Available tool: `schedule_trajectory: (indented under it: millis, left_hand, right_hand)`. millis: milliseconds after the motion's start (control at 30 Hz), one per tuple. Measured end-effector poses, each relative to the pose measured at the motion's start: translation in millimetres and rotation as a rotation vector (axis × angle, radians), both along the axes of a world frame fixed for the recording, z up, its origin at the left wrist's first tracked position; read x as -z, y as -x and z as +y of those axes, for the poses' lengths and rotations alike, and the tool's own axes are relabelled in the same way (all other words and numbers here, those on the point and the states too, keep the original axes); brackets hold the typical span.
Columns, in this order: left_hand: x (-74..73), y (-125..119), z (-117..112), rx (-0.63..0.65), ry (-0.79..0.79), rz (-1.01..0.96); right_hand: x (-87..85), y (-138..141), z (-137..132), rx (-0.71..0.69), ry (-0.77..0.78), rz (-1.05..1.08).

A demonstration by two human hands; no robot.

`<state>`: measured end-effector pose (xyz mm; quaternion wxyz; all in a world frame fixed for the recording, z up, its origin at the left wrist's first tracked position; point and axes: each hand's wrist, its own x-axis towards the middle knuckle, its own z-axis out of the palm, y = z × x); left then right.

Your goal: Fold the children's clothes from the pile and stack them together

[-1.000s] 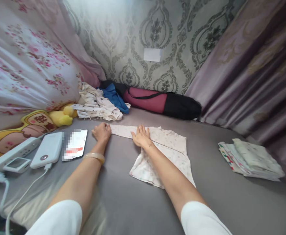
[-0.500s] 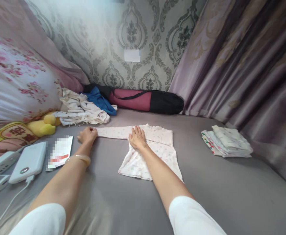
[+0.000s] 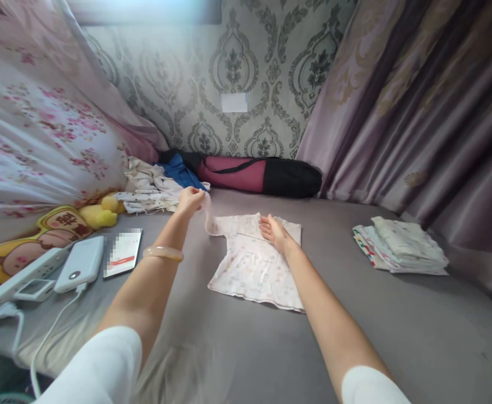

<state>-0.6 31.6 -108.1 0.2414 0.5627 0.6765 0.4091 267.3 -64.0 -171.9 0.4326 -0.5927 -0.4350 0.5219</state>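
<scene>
A small white long-sleeved shirt (image 3: pixel 254 269) with a faint print lies on the grey bed sheet (image 3: pixel 237 348). My left hand (image 3: pixel 192 201) pinches the end of its left sleeve and holds it up off the sheet, so the sleeve bends in a curve down to the shoulder. Near the neckline, my right hand (image 3: pixel 276 233) is at the shirt's upper part with its fingers stretched out and its edge turned down. Whether that hand presses on the cloth is hard to make out. The shirt's other sleeve does not show.
Folded clothes (image 3: pixel 401 247) form a stack at the right. Rumpled clothes (image 3: pixel 153 188) lie at the back left, beside a long black and maroon bag (image 3: pixel 233 174) along the wall. At the left are a phone (image 3: pixel 123 252), a white power bank (image 3: pixel 79 264), a power strip (image 3: pixel 22 280) and a yellow plush toy (image 3: pixel 98 213).
My left hand has lifted the sleeve end and brought it up and to the right. My right hand has slid right across the shirt and turned from lying flat. The view has shifted slightly.
</scene>
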Motion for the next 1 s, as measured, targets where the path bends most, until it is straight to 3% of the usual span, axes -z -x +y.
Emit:
schedule_trajectory:
  millis: [133,267,533,700,867,933,1000]
  left_hand:
    - [-15.6,-52,-19,0.108,-0.033,-0.250]
    - [-11.6,-90,-32,0.177,-0.065,-0.414]
    - [23.5,-151,-54,0.391,-0.262,-0.453]
    - [50.8,-183,-66,0.491,-0.230,-0.375]
    - [80.2,-205,-70,0.475,-0.161,-0.333]
    - [86.5,-210,-73,0.490,-0.121,-0.317]
    - [87.7,-213,-77,0.589,-0.083,-0.306]
  right_hand:
    - [-6.1,-24,-22,0.034,0.087,0.272]
    - [-11.8,-41,-36,0.047,0.086,0.355]
    - [-9.1,-54,-47,0.094,0.066,0.485]
    - [-0.2,-57,-44,0.124,0.064,0.515]
    - [-0.4,-55,-43,0.170,0.069,0.553]
    - [-0.9,-54,-43,0.180,0.070,0.574]
    - [-0.4,-53,-43,0.180,0.063,0.587]
